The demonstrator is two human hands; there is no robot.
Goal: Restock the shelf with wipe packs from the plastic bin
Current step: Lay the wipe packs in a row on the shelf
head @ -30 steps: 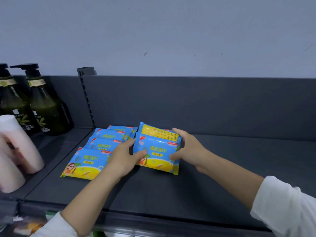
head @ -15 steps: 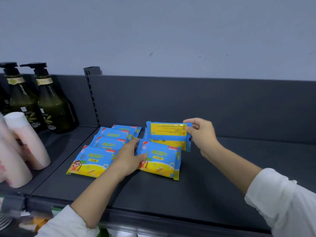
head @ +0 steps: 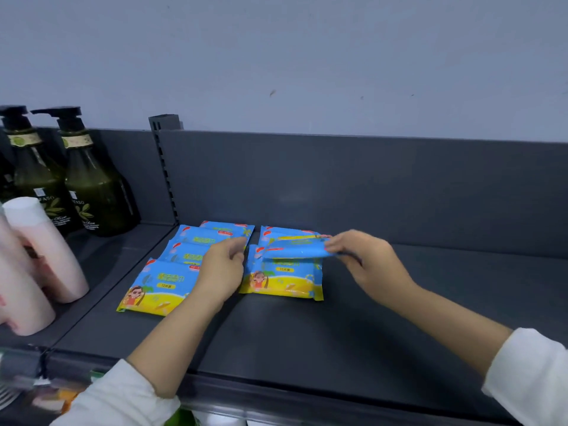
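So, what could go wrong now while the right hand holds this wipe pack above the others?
1. The right hand pinches the raised wipe pack only at one end, so it may slip and land crooked on the front pack.
2. The left hand rests on the left column of packs and might push that column out of line.

Shop aisle: dark metal shelf [head: 307, 333] with slotted upright [head: 166, 179], identical wipe packs [head: 153, 284] laid in rows, pump bottles [head: 92, 186] lined up at left of frame.
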